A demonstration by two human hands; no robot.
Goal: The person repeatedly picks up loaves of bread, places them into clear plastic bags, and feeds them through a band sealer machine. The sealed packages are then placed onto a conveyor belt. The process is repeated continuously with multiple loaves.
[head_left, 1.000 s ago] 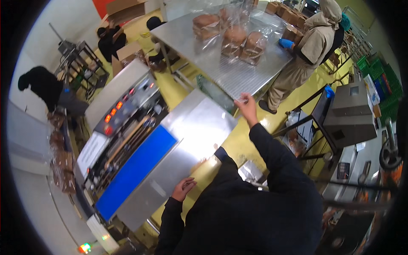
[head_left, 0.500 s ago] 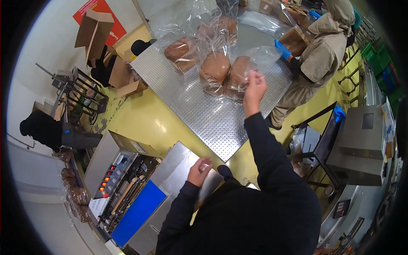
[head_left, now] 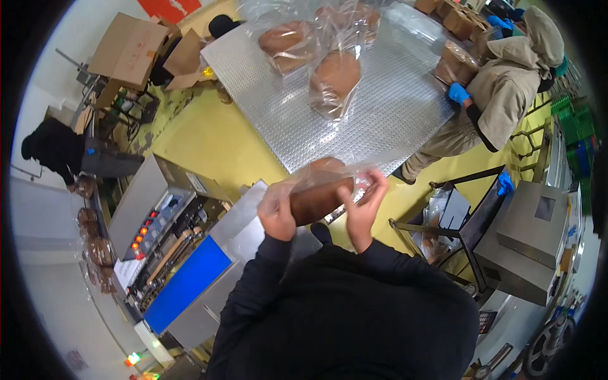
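Observation:
I hold a brown loaf in a clear plastic bag (head_left: 320,193) in front of my chest with both hands. My left hand (head_left: 277,218) grips its left end where the loose bag mouth bunches up. My right hand (head_left: 362,204) clasps the right end, fingers wrapped round the bag. Beyond the loaf lies a perforated metal table (head_left: 380,120) with several more bagged loaves (head_left: 332,79) on it.
A sealing machine with a blue panel (head_left: 183,282) and a red-lit control panel (head_left: 144,229) stands at my left. A person in a tan hooded coat and blue gloves (head_left: 506,88) works at the table's right. Cardboard boxes (head_left: 130,50) sit far left, a metal cabinet (head_left: 538,240) right.
My right hand has come back from the table with a bagged loaf, and my left hand has left the machine top to take its other end. My view has tilted down.

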